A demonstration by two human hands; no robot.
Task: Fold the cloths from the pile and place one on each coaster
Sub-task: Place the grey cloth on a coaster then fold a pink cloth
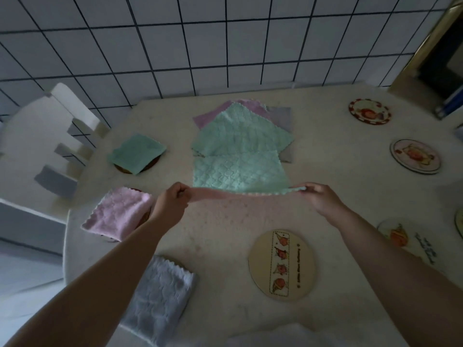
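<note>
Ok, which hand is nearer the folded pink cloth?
Left. The left hand pinches the stretched cloth right beside the folded pink cloth; the right hand holds the far end.

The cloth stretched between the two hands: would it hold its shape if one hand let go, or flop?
Probably flop: the cloth sags slightly between the left hand and right hand. Likely light, since fingertip pinches at its corners carry it. Its fluffy texture suggests it grips rather than slides.

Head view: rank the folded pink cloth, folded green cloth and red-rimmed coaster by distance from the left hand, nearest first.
From the left hand:
1. Folded pink cloth, just to its left.
2. Folded green cloth, farther back on the left.
3. Red-rimmed coaster, far right corner.
</note>
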